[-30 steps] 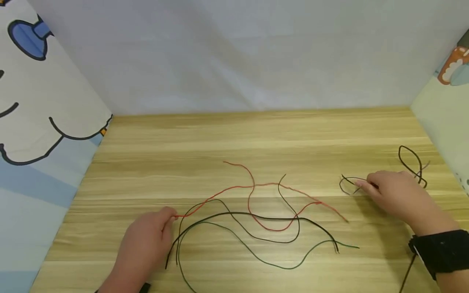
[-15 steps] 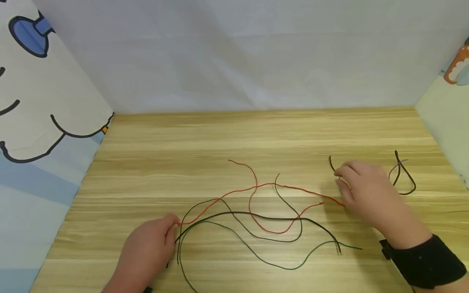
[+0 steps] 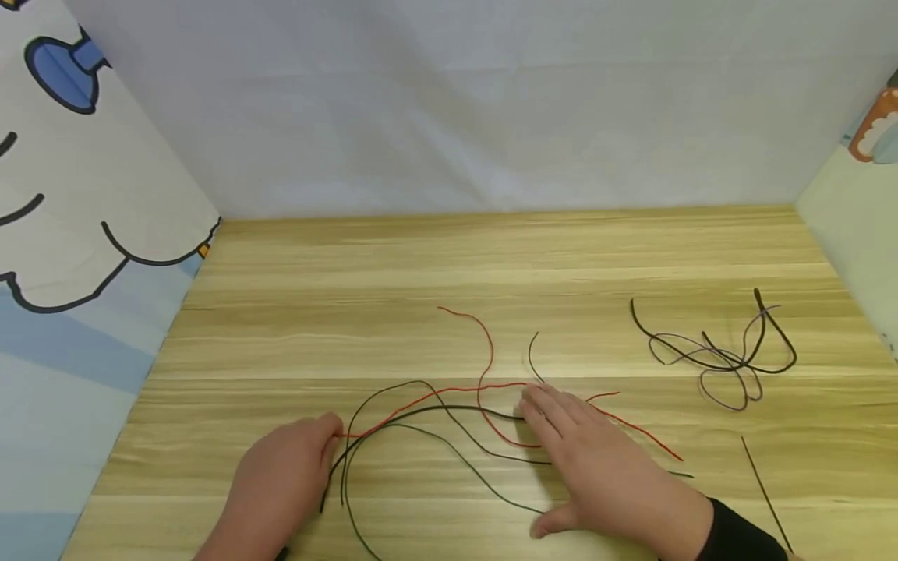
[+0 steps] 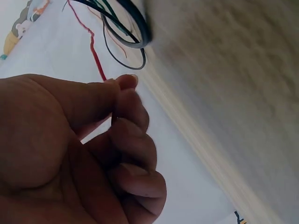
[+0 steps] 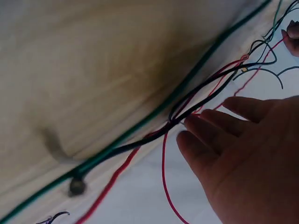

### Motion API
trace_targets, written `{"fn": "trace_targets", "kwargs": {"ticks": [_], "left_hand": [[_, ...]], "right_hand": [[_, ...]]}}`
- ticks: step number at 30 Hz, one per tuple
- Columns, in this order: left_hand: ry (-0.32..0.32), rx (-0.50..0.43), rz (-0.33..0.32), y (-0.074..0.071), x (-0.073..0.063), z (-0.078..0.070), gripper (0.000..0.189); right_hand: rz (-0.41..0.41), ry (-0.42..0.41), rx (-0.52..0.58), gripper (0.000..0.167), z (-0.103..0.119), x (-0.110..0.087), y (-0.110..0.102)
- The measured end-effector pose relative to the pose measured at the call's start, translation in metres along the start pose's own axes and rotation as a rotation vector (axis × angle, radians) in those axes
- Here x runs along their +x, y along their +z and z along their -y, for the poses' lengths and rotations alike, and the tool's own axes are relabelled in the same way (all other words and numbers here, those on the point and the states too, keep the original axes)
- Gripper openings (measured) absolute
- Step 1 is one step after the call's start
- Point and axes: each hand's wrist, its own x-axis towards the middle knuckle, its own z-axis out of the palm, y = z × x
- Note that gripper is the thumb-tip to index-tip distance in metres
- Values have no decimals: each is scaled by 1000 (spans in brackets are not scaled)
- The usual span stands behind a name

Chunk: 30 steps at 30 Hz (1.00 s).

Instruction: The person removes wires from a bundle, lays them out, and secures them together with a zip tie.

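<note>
My left hand (image 3: 284, 467) pinches the left end of a red wire (image 3: 456, 389) between thumb and forefinger; the left wrist view shows this red wire (image 4: 96, 55) running up from the fingertips. Palm down, my right hand (image 3: 596, 460) lies over the middle of the spread wires, fingers extended and thumb out to the side. It covers parts of the red wire, a second, curving red wire (image 3: 489, 335), a thick black wire (image 3: 456, 407), a thin dark wire (image 3: 519, 460) and a green wire (image 3: 494, 495). In the right wrist view its straight fingertips are right at the wires.
To the right lies a loose tangle of black cord (image 3: 789, 343) and thin purplish wire (image 3: 730, 407). A straight dark wire (image 3: 766, 493) sits near the front right. Printed cloth walls (image 3: 491, 117) surround the wooden tabletop (image 3: 351, 273).
My right hand has let go of the black and purplish wires at the right and moved left onto the spread wires. The red wire's middle has shifted nearer. My left hand keeps its pinch.
</note>
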Motion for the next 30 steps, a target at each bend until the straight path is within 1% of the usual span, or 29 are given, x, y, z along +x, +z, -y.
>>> {"fn": "trace_targets", "kwargs": {"ticks": [2,4,6,8,9,10,12,14,16,17,18,19,20,22,24,25,27,30], "left_hand": [[31,44,-32,1,1,2,5],[63,92,-63,0,3,1,3],[90,130,-79,-4,7,-3,9],[117,153,-73,-8,12,-12,19],[140,152,-65,-9,15,-18,22],[172,149,-55,-10,20,-26,29],[259,124,-7,-11,29,-44,48],[369,110,72,-8,40,-65,67],[488,105,162,-2,50,-84,86],[539,103,199,1,54,-92,90],[581,115,225,5,57,-97,90],[610,129,240,7,59,-101,86],[631,137,237,10,60,-103,75],[638,158,209,13,61,-100,51],[604,188,164,14,61,-92,32],[583,197,139,14,60,-88,26],[541,208,101,14,59,-79,23],[503,197,56,16,57,-67,22]], "right_hand": [[25,11,-19,129,0,2,5],[13,18,-36,132,-1,5,5],[-3,24,-46,135,-1,10,3],[1,34,-43,136,-1,15,0],[13,34,-37,136,-1,18,-1],[30,33,-24,135,0,20,-1],[64,30,0,131,1,23,-1],[84,27,20,124,3,24,0],[86,17,39,115,4,24,1],[82,12,42,110,4,23,2],[78,7,41,105,4,23,3],[71,4,39,99,5,22,3],[68,1,29,94,5,22,4],[73,6,0,87,5,20,4],[82,29,-39,81,5,18,3],[87,41,-58,79,4,17,2],[89,57,-94,76,2,15,0],[41,63,-117,66,-2,12,-1]]}}
